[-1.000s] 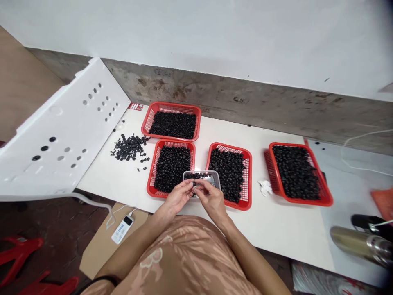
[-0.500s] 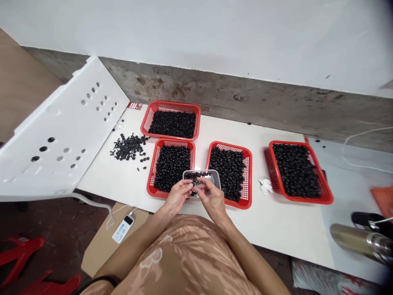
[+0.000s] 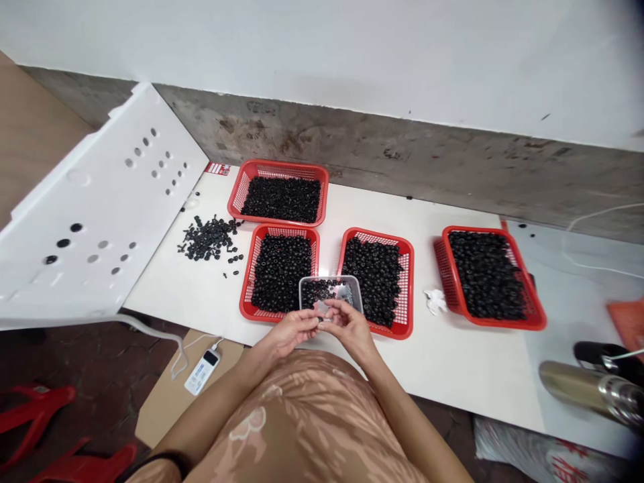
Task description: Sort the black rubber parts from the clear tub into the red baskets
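My left hand [image 3: 289, 333] and right hand [image 3: 349, 327] are curled together, fingertips meeting just in front of a clear plastic tub [image 3: 329, 278], though I cannot tell whether they pinch anything. The tub, holding small black rings [image 3: 316, 292], sits between two red mesh baskets [image 3: 246, 288] on the white table [image 3: 453, 365]. Pieces this small seem best handled low over the tub, near its rim, so that a dropped ring lands inside.
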Motion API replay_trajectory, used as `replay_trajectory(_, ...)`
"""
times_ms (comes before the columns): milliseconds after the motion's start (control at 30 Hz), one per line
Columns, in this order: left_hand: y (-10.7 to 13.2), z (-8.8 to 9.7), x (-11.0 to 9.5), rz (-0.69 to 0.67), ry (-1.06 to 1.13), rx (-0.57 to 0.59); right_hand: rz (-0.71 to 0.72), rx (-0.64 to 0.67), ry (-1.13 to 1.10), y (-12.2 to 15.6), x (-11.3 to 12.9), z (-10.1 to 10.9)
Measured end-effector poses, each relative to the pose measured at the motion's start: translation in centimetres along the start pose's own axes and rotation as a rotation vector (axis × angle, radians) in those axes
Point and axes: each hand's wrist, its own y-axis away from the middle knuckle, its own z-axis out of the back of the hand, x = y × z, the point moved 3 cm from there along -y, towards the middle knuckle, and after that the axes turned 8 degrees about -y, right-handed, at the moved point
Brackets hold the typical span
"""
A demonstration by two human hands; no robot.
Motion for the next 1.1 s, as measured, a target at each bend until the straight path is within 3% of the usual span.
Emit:
replay_trajectory(100, 0.1, -0.1, 0.6, 0.074, -0.020, 0.081, -0.056, 0.073, 0.038, 0.4, -0.8, 1.0)
replay_trajectory(267, -0.4, 0.1, 1.3, 0.091, 0.028, 0.113, -0.063, 0.169, 0.198, 0.0, -1.3, 3.1)
replay_trajectory(333, -0.7, 0.2, 1.3, 0.079, 0.069, 0.103, -0.005, 0.077, 0.407, -1.3, -1.3, 4.2)
replay_trajectory(433, -0.9, 0.1, 1.1, 0.058, 0.094, 0.081, 0.105, -0.032, 0.930, -4.0, -1.6, 4.6)
replay_trajectory(533, -0.7, -0.4, 0.7, 0.007, 0.057, 0.070, 0.080, -0.022, 1.070, -6.3, -2.8, 3.8)
replay_trajectory(700, -0.1, -0.8, -0.1, -0.080, 0.009, 0.006, 0.076, 0.062, 1.153, -7.7, -4.6, 2.4)
replay_trajectory(800, -0.1, -0.6, -0.2, -0.103, 0.017, 0.009, 0.113, 0.102, 1.160, -7.6, -4.4, 2.5)
replay_trajectory(967, -0.9, 0.1, -0.2, -0.129, 0.055, -0.026, 0.253, 0.144, 1.070, -5.7, -1.4, 2.3)
replay_trajectory(1100, -1.5, 0.0, -0.6, -0.160, 0.028, -0.066, 0.539, 0.224, 0.881, -2.7, 2.3, 1.2)
